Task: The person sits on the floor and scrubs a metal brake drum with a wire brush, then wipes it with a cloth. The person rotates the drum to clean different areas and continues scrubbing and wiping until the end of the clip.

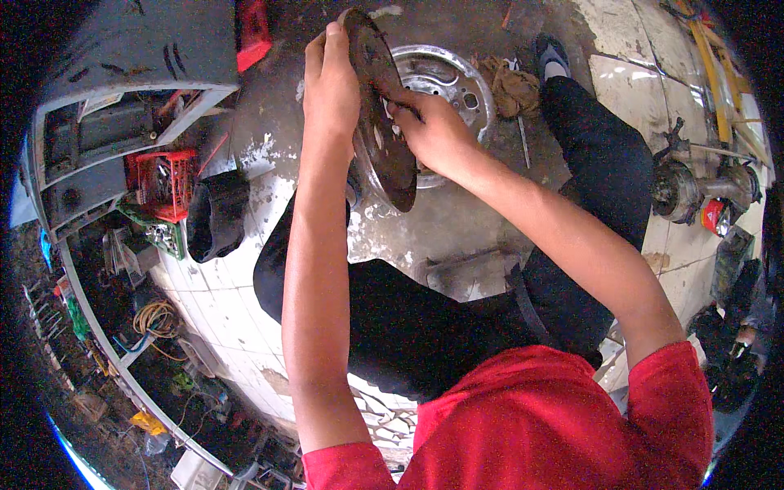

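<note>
A rusty brown round metal disc (382, 155) with a raised rim is held up on edge, tilted, in front of me. My left hand (332, 94) grips its upper left side, fingers along the outer face and rim. My right hand (437, 131) is closed at the disc's inner side near the middle, its fingers curled against the metal; part of the fingertips is hidden. Behind the disc, a silver steel wheel rim (478, 102) with round holes lies flat on the stained floor, partly covered by the disc and my right hand.
A crumpled brown cloth (514, 88) lies beside the wheel rim, near my shoe. Left stand a grey metal cabinet (147, 49), a red plastic crate (167, 184) and a black container (219, 216). A metal axle-like part (678, 192) and a red can (715, 217) are at right.
</note>
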{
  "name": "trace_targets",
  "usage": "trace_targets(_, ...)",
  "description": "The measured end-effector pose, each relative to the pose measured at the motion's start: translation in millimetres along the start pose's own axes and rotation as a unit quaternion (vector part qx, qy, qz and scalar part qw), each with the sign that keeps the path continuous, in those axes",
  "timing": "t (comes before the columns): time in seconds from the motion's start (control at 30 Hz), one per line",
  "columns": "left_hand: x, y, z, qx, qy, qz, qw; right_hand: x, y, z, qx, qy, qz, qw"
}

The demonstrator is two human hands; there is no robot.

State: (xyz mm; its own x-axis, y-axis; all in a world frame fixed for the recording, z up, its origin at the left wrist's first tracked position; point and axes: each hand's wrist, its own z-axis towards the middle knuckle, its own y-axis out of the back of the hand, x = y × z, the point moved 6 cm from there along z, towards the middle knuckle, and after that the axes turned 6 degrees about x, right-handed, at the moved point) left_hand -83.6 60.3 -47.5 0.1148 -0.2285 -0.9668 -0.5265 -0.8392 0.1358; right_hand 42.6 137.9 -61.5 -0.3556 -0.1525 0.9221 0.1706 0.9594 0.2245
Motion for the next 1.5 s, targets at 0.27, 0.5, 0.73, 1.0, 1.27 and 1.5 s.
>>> trace_targets(0.27, -7, -6, -2, -0.035, -0.003, 0.057, 0.998, 4, 4, 0, -0.059, 0.110, 0.008, 0.992)
trace_targets(0.5, -12, -10, -9, -0.030, 0.006, 0.042, 0.999, 10, 0, -7, -0.108, 0.169, 0.054, 0.978)
trace_targets(0.73, -5, 1, -4, -0.035, 0.000, 0.062, 0.997, -15, -3, 14, -0.035, 0.019, -0.011, 0.999)
trace_targets(1.0, -18, -15, -11, -0.025, -0.011, 0.064, 0.998, -7, 28, 26, -0.108, 0.038, 0.226, 0.967)
trace_targets(1.27, -8, -8, -6, -0.025, -0.032, 0.076, 0.996, 11, 23, 16, -0.144, 0.107, 0.030, 0.983)
trace_targets(1.5, -14, -5, -11, -0.030, -0.003, 0.029, 0.999, 2, 19, 25, -0.107, 0.088, 0.017, 0.990)
